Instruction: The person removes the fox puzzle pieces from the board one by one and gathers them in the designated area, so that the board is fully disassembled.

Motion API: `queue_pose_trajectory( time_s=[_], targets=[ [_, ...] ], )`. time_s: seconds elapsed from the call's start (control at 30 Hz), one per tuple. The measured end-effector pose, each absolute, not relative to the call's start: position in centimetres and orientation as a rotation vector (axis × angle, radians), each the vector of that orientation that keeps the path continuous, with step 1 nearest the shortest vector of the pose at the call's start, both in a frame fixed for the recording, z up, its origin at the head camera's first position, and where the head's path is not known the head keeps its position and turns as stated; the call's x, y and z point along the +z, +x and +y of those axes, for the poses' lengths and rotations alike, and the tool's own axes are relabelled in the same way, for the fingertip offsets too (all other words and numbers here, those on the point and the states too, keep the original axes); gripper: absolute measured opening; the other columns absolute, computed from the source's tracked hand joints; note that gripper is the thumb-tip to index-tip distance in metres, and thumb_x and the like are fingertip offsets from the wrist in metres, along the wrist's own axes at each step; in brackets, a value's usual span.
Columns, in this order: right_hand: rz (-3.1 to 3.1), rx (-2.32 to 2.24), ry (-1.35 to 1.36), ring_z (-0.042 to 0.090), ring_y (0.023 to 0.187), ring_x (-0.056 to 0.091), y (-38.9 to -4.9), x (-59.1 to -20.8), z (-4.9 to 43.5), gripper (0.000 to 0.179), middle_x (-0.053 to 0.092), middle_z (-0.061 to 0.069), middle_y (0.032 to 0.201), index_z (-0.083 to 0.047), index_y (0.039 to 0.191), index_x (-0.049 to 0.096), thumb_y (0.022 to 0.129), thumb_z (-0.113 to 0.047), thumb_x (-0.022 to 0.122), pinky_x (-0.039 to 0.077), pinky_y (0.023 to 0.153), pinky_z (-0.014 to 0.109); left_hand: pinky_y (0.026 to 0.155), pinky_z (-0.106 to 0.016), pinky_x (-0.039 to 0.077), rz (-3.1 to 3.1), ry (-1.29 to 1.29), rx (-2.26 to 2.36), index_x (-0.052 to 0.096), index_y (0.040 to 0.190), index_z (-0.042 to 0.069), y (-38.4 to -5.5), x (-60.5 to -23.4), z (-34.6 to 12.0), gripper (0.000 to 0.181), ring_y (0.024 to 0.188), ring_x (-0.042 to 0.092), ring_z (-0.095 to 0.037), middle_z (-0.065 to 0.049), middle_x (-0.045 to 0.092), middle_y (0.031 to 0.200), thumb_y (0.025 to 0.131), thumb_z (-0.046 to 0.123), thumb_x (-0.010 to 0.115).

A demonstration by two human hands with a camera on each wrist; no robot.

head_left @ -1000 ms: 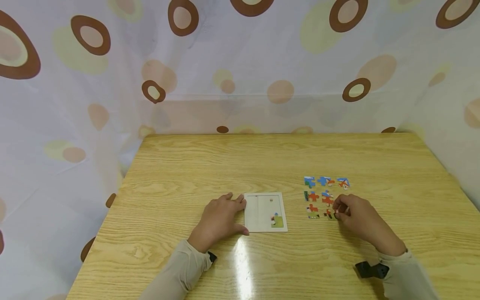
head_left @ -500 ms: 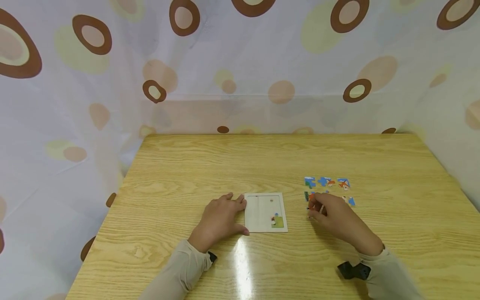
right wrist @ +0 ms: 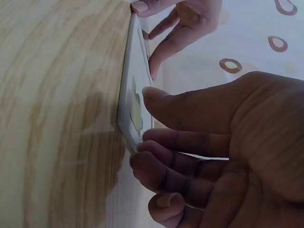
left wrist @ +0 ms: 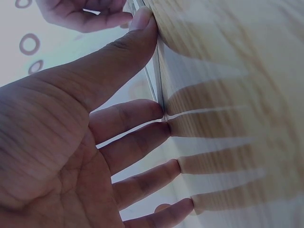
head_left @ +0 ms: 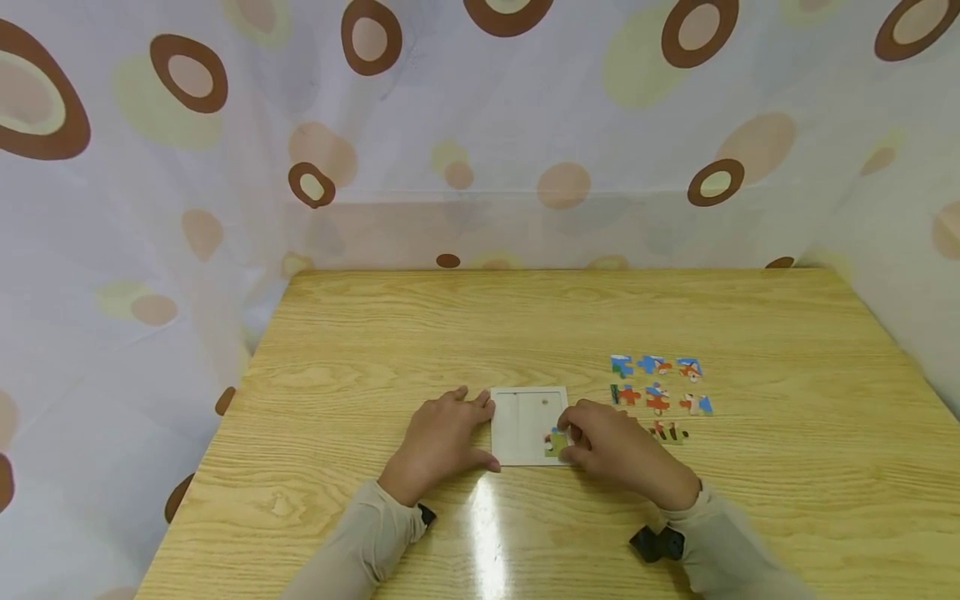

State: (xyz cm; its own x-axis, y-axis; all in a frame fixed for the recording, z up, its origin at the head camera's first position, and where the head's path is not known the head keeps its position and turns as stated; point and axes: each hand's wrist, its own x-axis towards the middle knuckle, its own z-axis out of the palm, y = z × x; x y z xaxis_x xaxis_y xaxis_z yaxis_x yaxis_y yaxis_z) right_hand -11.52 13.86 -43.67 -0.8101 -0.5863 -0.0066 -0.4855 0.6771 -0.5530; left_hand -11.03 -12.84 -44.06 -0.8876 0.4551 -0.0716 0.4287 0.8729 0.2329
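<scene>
A shallow white puzzle tray (head_left: 517, 429) lies on the table between the hands. In its lower right corner sits a green jigsaw piece (head_left: 555, 444), also visible as a pale green piece (right wrist: 136, 111) in the right wrist view. My left hand (head_left: 442, 437) rests along the tray's left side, fingers spread, its thumb tip (left wrist: 142, 19) at the edge. Over the tray's right rim, my right hand (head_left: 618, 450) pinches a jigsaw piece between thumb and fingers; that piece is mostly hidden by the hand.
Several loose jigsaw pieces lie in rows to the right of the tray, among them an orange piece (head_left: 657, 400), a blue piece (head_left: 621, 365) and a green-edged piece (head_left: 667, 432). The wooden table (head_left: 420, 325) ends at a patterned cloth (head_left: 495, 225).
My right hand has moved left from the loose pieces to the tray, taking the piece from the left of the bottom row. My left hand stays at the tray's side.
</scene>
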Motion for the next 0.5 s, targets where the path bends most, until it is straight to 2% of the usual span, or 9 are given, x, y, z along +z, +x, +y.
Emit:
queue_pose_trajectory(
  time_s=[0.13, 0.33, 0.5],
  targets=[
    [2.704, -0.824, -0.850, 0.008, 0.073, 0.046, -11.29, -43.78, 13.71, 0.026, 0.054, -0.005, 0.084, -0.001, 0.109, 0.068, 0.088, -0.010, 0.082, 0.043, 0.065, 0.027, 0.100, -0.051, 0.051, 2.925, 0.698, 0.322, 0.065, 0.142, 0.013, -11.08, -43.97, -12.83, 0.083, 0.138, 0.052, -0.034, -0.003, 0.058, 0.148, 0.074, 0.055, 0.087],
    [2.695, -0.834, -0.862, 0.007, 0.071, 0.045, -11.01, -43.88, 13.64, 0.022, 0.053, -0.004, 0.082, -0.005, 0.099, 0.065, 0.087, -0.010, 0.083, 0.043, 0.064, 0.027, 0.100, -0.051, 0.051, 2.923, 0.698, 0.329, 0.065, 0.142, 0.013, -10.99, -43.89, -12.81, 0.083, 0.138, 0.052, -0.035, -0.003, 0.058, 0.148, 0.074, 0.055, 0.088],
    [2.678, -0.848, -0.837, 0.008, 0.071, 0.043, -10.73, -43.92, 13.56, 0.027, 0.049, -0.004, 0.085, -0.009, 0.098, 0.059, 0.088, -0.013, 0.084, 0.041, 0.062, 0.027, 0.099, -0.052, 0.051, 2.924, 0.700, 0.319, 0.066, 0.142, 0.013, -10.96, -43.79, -12.79, 0.082, 0.137, 0.053, -0.035, -0.002, 0.058, 0.148, 0.074, 0.055, 0.087]
  ],
)
